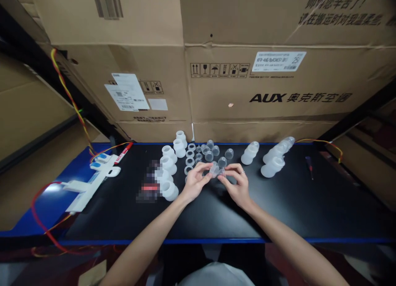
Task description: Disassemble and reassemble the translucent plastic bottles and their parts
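Note:
In front of me, over the middle of the black table, both of my hands come close together. My left hand (pixel 194 183) pinches a clear dome-shaped plastic cap (pixel 213 169) between thumb and fingers. A second small translucent plastic piece (pixel 222 173), its exact kind unclear, is gripped by my right hand (pixel 238 184); the two pieces are touching or nearly so. Just beyond my fingers lie several clear dome caps (pixel 209 155). White screw rings (pixel 189 153) and small clear nipples (pixel 198 155) lie left of them.
Open white bottles (pixel 168 164) stand in a row on the left; capped bottles (pixel 272 167) stand on the right. A power strip (pixel 93 183) with cables lies far left, a screwdriver (pixel 309 167) far right. Large cardboard boxes (pixel 216 84) wall off the back of the black table (pixel 293 207).

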Motion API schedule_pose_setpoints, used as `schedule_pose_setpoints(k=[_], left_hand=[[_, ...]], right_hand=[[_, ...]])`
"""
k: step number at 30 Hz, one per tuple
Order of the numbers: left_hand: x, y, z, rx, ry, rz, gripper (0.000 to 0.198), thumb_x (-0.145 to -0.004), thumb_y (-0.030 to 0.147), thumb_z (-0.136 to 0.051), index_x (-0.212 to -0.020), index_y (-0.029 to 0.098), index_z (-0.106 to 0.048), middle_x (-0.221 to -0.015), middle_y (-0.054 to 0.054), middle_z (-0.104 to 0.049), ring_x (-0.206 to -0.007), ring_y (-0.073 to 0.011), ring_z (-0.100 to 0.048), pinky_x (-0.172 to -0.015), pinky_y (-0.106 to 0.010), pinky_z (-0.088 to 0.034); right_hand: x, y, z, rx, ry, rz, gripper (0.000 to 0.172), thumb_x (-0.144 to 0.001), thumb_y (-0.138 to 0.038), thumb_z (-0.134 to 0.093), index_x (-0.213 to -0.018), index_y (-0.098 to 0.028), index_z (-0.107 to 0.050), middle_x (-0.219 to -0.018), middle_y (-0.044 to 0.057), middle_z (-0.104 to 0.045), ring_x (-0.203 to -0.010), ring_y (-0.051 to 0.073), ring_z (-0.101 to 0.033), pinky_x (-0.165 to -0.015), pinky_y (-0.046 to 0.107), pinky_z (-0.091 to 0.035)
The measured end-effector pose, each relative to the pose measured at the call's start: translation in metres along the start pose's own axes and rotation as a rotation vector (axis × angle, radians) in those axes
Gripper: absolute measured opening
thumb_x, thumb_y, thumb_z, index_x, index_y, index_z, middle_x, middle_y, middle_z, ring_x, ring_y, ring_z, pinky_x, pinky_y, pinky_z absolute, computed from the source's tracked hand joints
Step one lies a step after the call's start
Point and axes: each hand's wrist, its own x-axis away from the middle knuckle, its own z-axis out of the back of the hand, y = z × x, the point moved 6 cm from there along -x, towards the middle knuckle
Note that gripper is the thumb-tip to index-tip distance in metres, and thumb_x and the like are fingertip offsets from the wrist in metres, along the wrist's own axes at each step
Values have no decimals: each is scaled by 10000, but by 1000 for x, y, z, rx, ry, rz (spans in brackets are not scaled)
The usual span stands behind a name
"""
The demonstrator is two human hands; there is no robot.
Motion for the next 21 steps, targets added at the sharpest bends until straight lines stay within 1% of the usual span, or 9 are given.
schedule_pose_setpoints(k=[2, 5, 7, 9, 11, 13, 16, 19, 21], left_hand=[[3, 2, -5, -12, -24, -18, 360, -918, 416, -867, -1199, 211, -773, -1317, -122, -690, -1176, -255, -725, -952, -363, -666], [7, 1, -8, 11, -40, 25, 398, -930, 465, -849, -1205, 224, -692, -1420, -148, -683, -1232, -280, -730, -953, -395, -671], [7, 3, -7, 2, -35, 37, 433, -924, 485, -853, -1206, 222, -656, -1347, -155, -739, -1231, -286, -745, -995, -424, -662], [7, 7, -7, -37, -32, 22, 454, -914, 490, -862, -1206, 214, -650, -1263, -154, -778, -1191, -282, -769, -996, -426, -663], [8, 9, -8, -78, -37, 5, 445, -913, 485, -862, -1199, 210, -662, -1273, -157, -781, -1190, -285, -775, -957, -412, -677], [9, 11, -11, -98, -52, -6, 429, -912, 474, -863, -1194, 211, -674, -1288, -158, -779, -1198, -289, -777, -934, -406, -687], [12, 11, -14, -94, -61, -22, 407, -907, 431, -874, -1192, 210, -684, -1285, -156, -787, -1182, -279, -787, -928, -390, -686], [13, 9, -12, -88, -48, -23, 412, -889, 414, -894, -1182, 211, -688, -1288, -156, -796, -1171, -272, -793, -894, -362, -686], [14, 6, -11, -88, -59, -10, 433, -869, 439, -910, -1164, 205, -696, -1263, -162, -810, -1136, -276, -809, -892, -372, -689]], right_hand=[[2, 2, -3, -8, -10, -25, 92, -958, -360, -835, -948, -270, -852, -1032, 68, -676, -960, 231, -685, -879, 411, -613], [5, 4, -7, -18, -77, -62, 136, -990, -387, -781, -1013, -288, -872, -1111, 92, -681, -1020, 254, -679, -922, 453, -612], [5, 4, -7, -11, -113, -60, 176, -1014, -386, -734, -1045, -290, -878, -1174, 109, -681, -1068, 273, -670, -957, 487, -603], [6, 2, -5, 23, -99, -53, 203, -1032, -379, -703, -1056, -290, -883, -1193, 118, -679, -1082, 283, -661, -971, 503, -594], [6, 0, -2, 63, -65, -52, 211, -1042, -377, -696, -1056, -291, -888, -1190, 120, -678, -1082, 286, -655, -976, 504, -589], [6, -1, -2, 63, -83, -48, 221, -1055, -382, -686, -1058, -293, -888, -1201, 120, -672, -1097, 284, -651, -989, 500, -585], [8, -1, -9, -26, -219, -53, 314, -1115, -424, -589, -1122, -298, -876, -1333, 126, -626, -1233, 291, -625, -1078, 515, -556], [13, 4, -15, -119, -374, -91, 426, -1154, -506, -472, -1271, -313, -834, -1565, 120, -485, -1432, 306, -525, -1212, 549, -477], [17, 7, -18, -160, -459, -106, 439, -1144, -548, -485, -1324, -316, -811, -1652, 110, -401, -1517, 314, -453, -1258, 551, -437]])
